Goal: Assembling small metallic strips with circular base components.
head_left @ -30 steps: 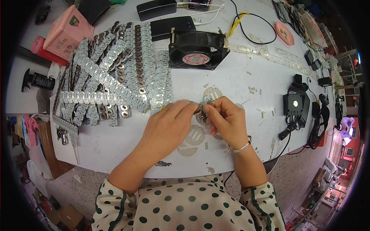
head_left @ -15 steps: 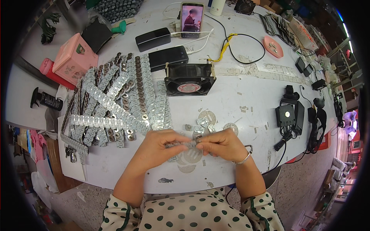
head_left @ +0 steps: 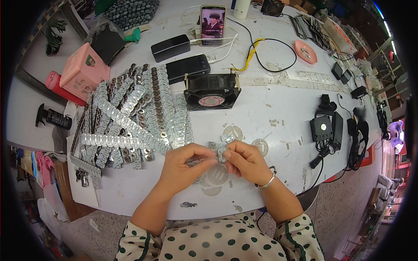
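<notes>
Small caption lettering (head_left: 212, 30) is displayed on the phone (head_left: 213, 22). A round red-and-white label (head_left: 211, 100) is borne by the black fan (head_left: 212, 90), a round pale sticker (head_left: 323, 127) by a black box (head_left: 320, 134); their wording cannot be read.

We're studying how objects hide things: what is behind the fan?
Behind the fan, a flat black box and yellow-wrapped cable show. Whatever sits right against its back is covered and cannot be seen.
</notes>
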`<move>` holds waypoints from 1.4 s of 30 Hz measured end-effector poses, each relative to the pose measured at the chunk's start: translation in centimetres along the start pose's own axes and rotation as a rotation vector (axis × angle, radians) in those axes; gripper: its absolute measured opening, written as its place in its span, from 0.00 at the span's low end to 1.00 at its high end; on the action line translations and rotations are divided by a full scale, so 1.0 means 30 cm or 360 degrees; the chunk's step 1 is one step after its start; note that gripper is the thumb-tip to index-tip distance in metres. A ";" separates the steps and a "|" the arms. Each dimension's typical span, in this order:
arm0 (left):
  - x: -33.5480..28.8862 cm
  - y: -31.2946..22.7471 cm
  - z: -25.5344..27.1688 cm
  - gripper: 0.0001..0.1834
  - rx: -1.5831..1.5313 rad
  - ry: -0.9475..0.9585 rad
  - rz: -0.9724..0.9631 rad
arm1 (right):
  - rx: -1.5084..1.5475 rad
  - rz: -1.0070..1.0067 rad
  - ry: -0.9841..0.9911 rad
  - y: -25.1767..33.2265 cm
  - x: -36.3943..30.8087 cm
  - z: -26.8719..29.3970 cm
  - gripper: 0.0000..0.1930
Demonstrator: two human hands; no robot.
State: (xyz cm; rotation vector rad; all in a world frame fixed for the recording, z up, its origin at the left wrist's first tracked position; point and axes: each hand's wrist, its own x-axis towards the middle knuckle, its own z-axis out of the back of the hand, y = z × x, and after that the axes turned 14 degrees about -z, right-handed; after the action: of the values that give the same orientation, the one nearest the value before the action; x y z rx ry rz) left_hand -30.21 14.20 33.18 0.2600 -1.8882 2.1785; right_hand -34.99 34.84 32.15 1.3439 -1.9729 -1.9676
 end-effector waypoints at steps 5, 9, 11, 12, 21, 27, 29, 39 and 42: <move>0.017 0.022 -0.014 0.08 0.0536 0.0046 -0.0512 | -0.0353 0.0330 -0.0520 -0.023 0.015 -0.037 0.08; 0.009 0.035 -0.021 0.09 0.0691 0.0024 -0.0580 | -0.0544 0.0313 -0.0572 -0.020 0.019 -0.037 0.08; 0.007 0.043 -0.034 0.09 0.0627 -0.0043 -0.0558 | -0.0505 0.0294 -0.0563 -0.020 0.020 -0.036 0.08; 0.006 0.047 -0.038 0.09 0.0565 -0.0113 -0.0541 | -0.0358 0.0219 -0.0520 -0.017 0.017 -0.038 0.08; -0.002 0.043 -0.039 0.09 0.0735 0.0070 -0.0682 | 0.0129 -0.0064 -0.0391 -0.006 0.023 -0.039 0.09; 0.004 0.037 -0.049 0.13 0.0284 -0.0065 -0.0083 | -0.0349 0.0170 -0.0604 -0.017 0.033 0.012 0.08; 0.004 0.061 -0.026 0.15 0.0210 -0.0028 -0.0089 | -0.0733 0.0426 -0.0790 -0.015 0.031 0.028 0.08; -0.004 0.068 0.007 0.12 -0.0306 0.0066 0.0368 | -0.0432 0.0202 -0.0412 0.006 -0.005 0.032 0.07; -0.001 0.052 0.025 0.13 -0.0422 0.0104 0.0357 | -0.0303 0.0065 -0.0310 0.024 -0.019 0.047 0.08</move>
State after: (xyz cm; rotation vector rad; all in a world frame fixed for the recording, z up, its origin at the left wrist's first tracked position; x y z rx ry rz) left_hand -30.67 13.25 31.80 -0.0751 -2.2312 2.0044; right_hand -35.85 36.16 32.78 1.0982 -1.8113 -2.2767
